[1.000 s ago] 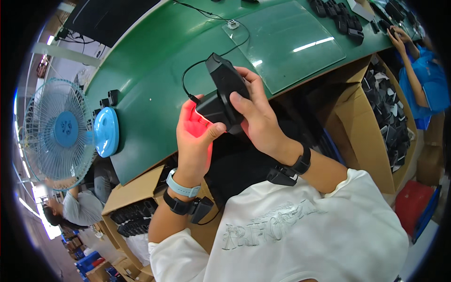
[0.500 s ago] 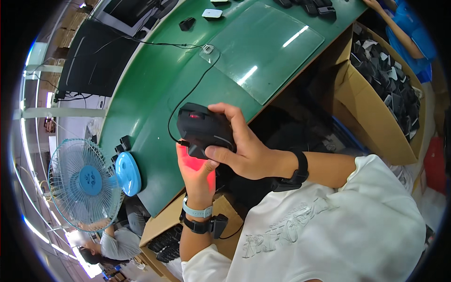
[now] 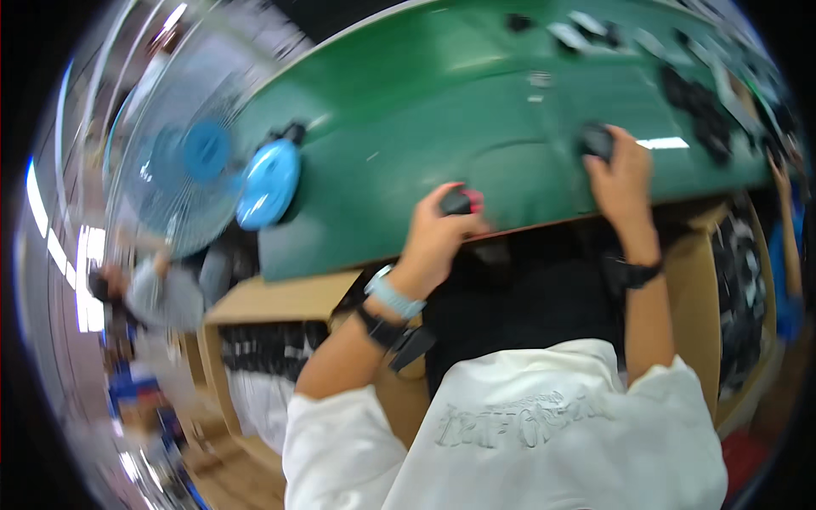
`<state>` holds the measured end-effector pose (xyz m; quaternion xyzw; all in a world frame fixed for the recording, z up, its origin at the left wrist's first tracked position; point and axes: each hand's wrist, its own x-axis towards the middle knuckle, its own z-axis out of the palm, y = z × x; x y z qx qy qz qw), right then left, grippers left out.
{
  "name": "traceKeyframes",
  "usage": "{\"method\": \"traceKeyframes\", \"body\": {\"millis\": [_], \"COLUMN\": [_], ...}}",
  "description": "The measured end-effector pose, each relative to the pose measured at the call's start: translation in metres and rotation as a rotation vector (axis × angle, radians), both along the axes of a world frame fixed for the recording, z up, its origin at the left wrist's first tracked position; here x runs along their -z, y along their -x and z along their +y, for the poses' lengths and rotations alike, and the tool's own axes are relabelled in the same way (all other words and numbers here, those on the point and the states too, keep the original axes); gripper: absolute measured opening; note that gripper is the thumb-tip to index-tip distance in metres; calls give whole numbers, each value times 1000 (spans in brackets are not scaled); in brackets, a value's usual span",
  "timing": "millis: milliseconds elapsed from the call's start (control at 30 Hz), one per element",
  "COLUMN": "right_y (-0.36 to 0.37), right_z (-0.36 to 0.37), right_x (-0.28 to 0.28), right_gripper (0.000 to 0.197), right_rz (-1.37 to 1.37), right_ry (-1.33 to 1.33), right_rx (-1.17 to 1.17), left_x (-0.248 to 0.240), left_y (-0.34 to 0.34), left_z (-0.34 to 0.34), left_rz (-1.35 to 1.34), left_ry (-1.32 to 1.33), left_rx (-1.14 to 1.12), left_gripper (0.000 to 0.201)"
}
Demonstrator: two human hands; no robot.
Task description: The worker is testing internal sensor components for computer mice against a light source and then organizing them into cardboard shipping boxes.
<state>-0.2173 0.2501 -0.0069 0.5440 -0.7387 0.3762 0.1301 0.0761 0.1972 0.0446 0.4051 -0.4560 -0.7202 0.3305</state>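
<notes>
My right hand point(image 3: 625, 174) is closed round a black computer mouse point(image 3: 596, 142), blurred by motion, over the right part of the green table point(image 3: 382, 170). Its fingers lie along the mouse's right side. Closer to the front edge, my left hand point(image 3: 438, 229) grips a small dark piece point(image 3: 456, 201) with a red glow at its right side. Fingers and blur hide most of that piece, so its kind does not show. A thin dark cable point(image 3: 501, 146) curves faintly across the table between the hands.
A blue fan point(image 3: 208, 151) stands at the left on a round base point(image 3: 269, 184). Open cartons of black parts flank me, one at left point(image 3: 285, 308) and one at right point(image 3: 693, 314). Several black items point(image 3: 701, 110) lie at the back right. Another person point(image 3: 174, 289) sits far left.
Both hands were together on the mouse, red light on my left palm. They have parted: the right carried the mouse rightward, the left keeps a small glowing piece. The view has turned.
</notes>
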Motion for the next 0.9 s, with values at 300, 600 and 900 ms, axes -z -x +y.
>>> {"method": "traceKeyframes", "body": {"millis": [300, 600, 900], "right_y": [-59, -132, -137], "right_z": [16, 6, -11], "right_x": [-20, -3, 7], "right_gripper": [24, 14, 23], "right_rz": [-258, -890, -1130], "right_ry": [84, -4, 34], "right_rx": [-211, -609, -574], "left_x": [36, 30, -3], "left_y": [16, 9, 7], "left_z": [-3, -4, 13], "left_rz": [-91, 23, -546], "left_ry": [266, 308, 969], "left_rx": [27, 46, -31], "left_gripper": [40, 45, 44]}}
